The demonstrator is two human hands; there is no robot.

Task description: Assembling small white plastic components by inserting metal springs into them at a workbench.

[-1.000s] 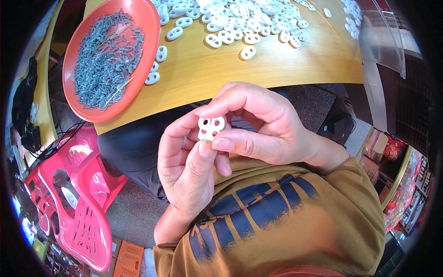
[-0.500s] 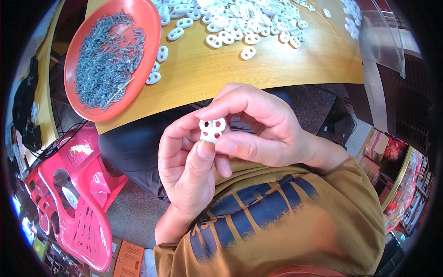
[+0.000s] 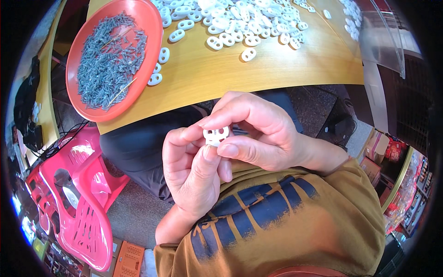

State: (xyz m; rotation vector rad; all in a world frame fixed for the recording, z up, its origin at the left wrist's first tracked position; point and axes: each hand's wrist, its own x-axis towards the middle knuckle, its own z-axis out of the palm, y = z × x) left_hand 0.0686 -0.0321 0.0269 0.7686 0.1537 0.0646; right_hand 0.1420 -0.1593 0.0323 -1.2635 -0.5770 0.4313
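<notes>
Both my hands come together above my lap, at the table's near edge. Between the fingertips is a small white plastic cord lock (image 3: 216, 136) with several holes facing up. My left hand (image 3: 191, 173) pinches it from the left and below, thumb against its near end. My right hand (image 3: 265, 131) curls round from the right, index finger across its far end and thumb at its near right side. The fingers hide its edges. On the table beyond lie many loose white oval two-hole pieces (image 3: 249, 40), heaped at the back.
A red oval tray (image 3: 155, 34) at the table's left holds many small metal springs (image 3: 106, 64) and thin yellowish sticks. The wooden table (image 3: 203, 76) ends just beyond my hands. A pink plastic chair (image 3: 87, 221) stands at left; clear plastic panels (image 3: 380, 41) rise at far right.
Both hands have shifted slightly right and nearer to me with the cord lock. It now looks shorter between the fingers; whether it is squeezed or tilted I cannot tell.
</notes>
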